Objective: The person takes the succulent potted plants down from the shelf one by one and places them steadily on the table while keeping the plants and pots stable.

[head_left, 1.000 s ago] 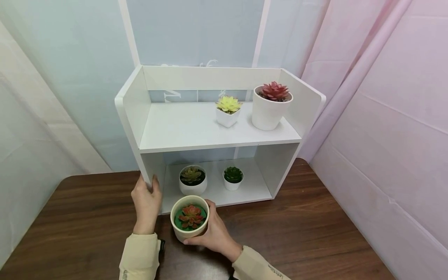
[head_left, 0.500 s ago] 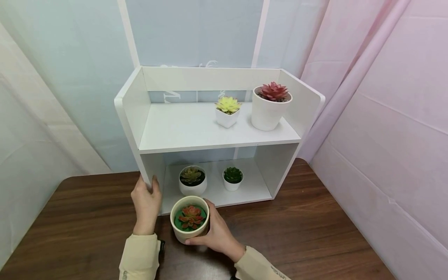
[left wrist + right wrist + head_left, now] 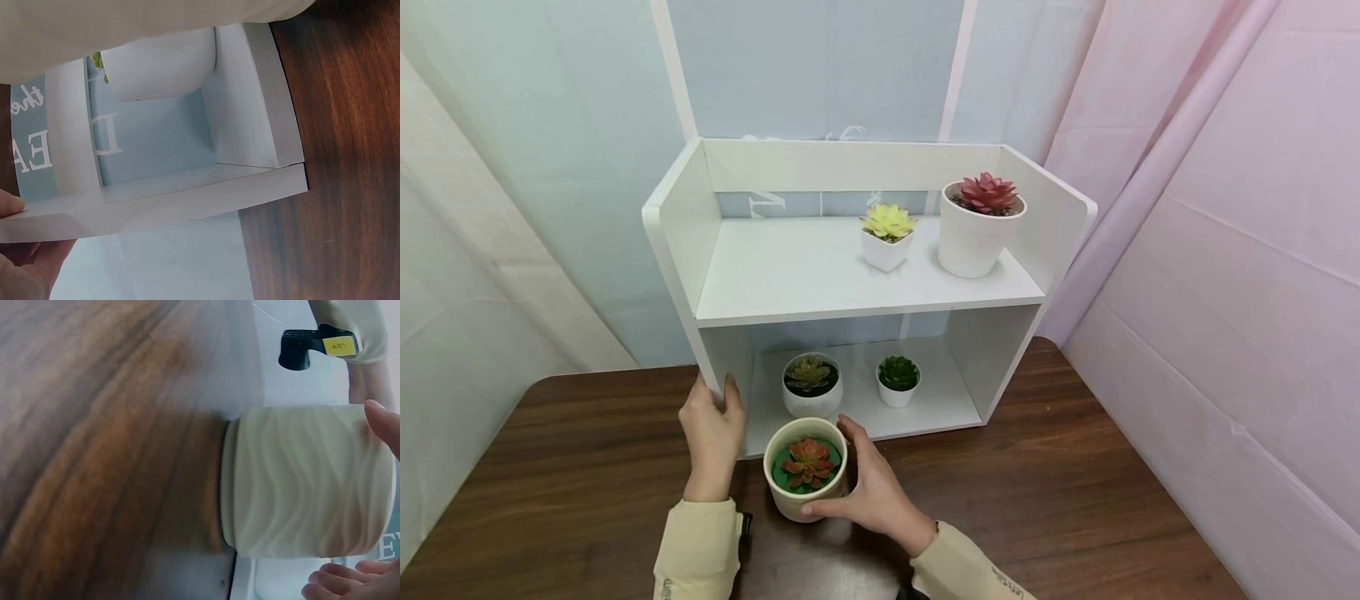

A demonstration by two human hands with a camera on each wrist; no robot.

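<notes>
A cream ribbed pot (image 3: 793, 507) with a reddish-green succulent (image 3: 808, 463) stands upright on the wooden table in front of the shelf. Around its right side is my right hand (image 3: 880, 500), thumb near the front and fingers spread. In the right wrist view the fingers (image 3: 340, 582) sit apart from the pot's wavy wall; whether the thumb touches it, I cannot tell. My left hand (image 3: 713, 433) grips the left side panel of the white two-tier shelf (image 3: 850, 317), thumb inside and fingers outside. The left wrist view shows that panel edge between thumb and fingers.
On the lower tier stand a round white pot (image 3: 812, 403) and a small white pot with a dark green succulent (image 3: 898, 375). Above are a faceted pot with a yellow succulent (image 3: 887, 222) and a larger white pot (image 3: 973, 246). Cloth walls surround the wooden table (image 3: 1075, 500).
The right hand's fingers have loosened and drawn slightly right, away from the cream pot, which stays put. My left hand keeps its hold on the shelf panel.
</notes>
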